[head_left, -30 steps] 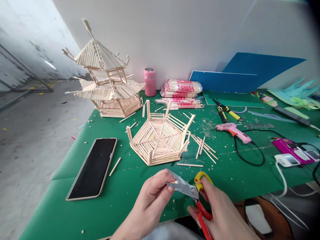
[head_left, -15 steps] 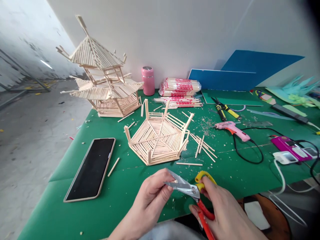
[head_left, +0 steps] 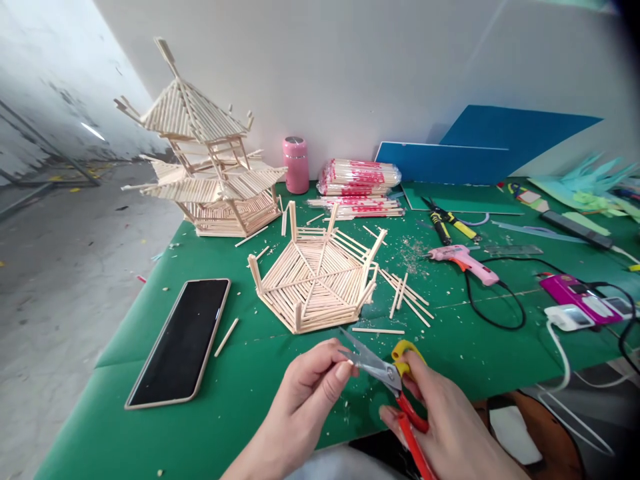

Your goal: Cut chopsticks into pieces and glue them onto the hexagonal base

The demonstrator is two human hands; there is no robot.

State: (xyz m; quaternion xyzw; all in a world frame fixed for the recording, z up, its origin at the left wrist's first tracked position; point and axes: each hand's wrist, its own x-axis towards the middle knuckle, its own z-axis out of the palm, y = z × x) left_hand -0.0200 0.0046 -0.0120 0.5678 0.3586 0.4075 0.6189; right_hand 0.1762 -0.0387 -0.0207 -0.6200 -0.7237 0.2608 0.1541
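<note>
My right hand [head_left: 440, 413] grips a pair of scissors [head_left: 387, 373] with yellow and red handles, its blades parted and pointing up and left. Close to the blades, my left hand [head_left: 315, 393] is closed in a pinch; whatever lies between thumb and fingers is too small and hidden to make out. Just beyond both hands stands a hexagonal stick frame [head_left: 315, 277] with a slatted floor and upright posts at its corners. A single wooden stick [head_left: 379, 331] lies between it and the scissors.
A stick pagoda [head_left: 210, 160] stands at the back left, near a pink bottle [head_left: 296, 165] and bagged sticks [head_left: 359, 179]. A phone [head_left: 180, 343] lies left. To the right are loose sticks [head_left: 410, 297], pliers [head_left: 450, 220], a pink glue gun [head_left: 465, 260] and a magenta power block [head_left: 583, 297].
The scissor blades have parted wider and shifted slightly off the left fingertips. My left hand stays pinched, with its thumb a little farther forward and right. The view has tilted slightly.
</note>
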